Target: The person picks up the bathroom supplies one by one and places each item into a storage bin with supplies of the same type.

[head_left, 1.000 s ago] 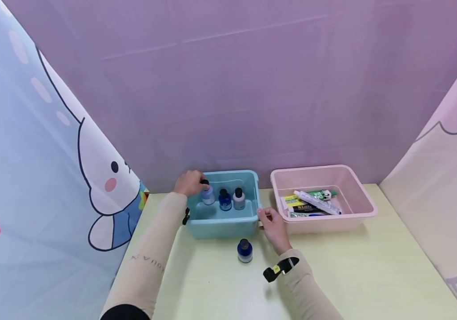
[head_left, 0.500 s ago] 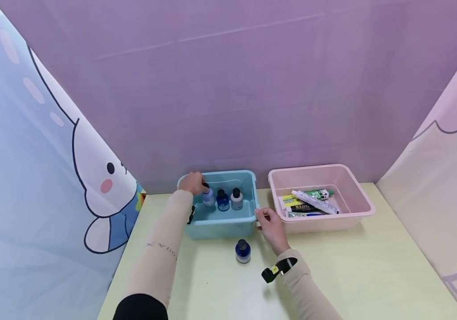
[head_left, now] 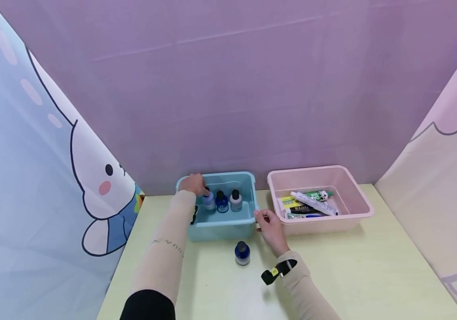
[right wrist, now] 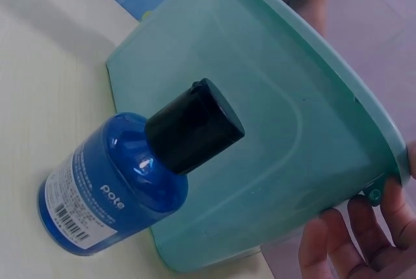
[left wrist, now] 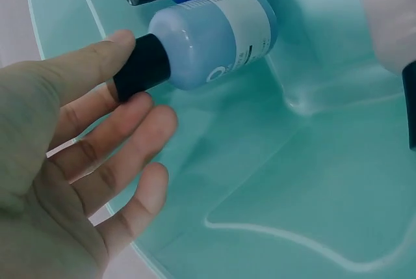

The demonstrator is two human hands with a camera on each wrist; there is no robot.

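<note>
My left hand [head_left: 193, 184] pinches the black cap of a light-blue bottle [left wrist: 214, 38] between thumb and index finger, its other fingers spread loosely. That bottle stands inside the light-blue plastic basin [head_left: 222, 231], close beside a dark-blue bottle [head_left: 222, 204]. A whitish bottle [head_left: 236, 203] stands to their right. At the basin's right front corner, my right hand [head_left: 271, 231] grips the rim with thumb and curled fingers. Another dark-blue bottle [right wrist: 110, 188], black-capped with a white label, stands on the table in front of the basin.
A pink basin [head_left: 352, 218] on the right holds several tubes [head_left: 314, 203] and small boxes. Both basins stand at the back of the pale yellow table [head_left: 372, 275], against a purple cloth [head_left: 232, 89]. Printed curtains [head_left: 44, 178] hang at both sides.
My left hand has moved the light-blue bottle slightly right, closer to the dark-blue one in the basin. My right hand keeps its hold on the rim. The head view has shifted a little.
</note>
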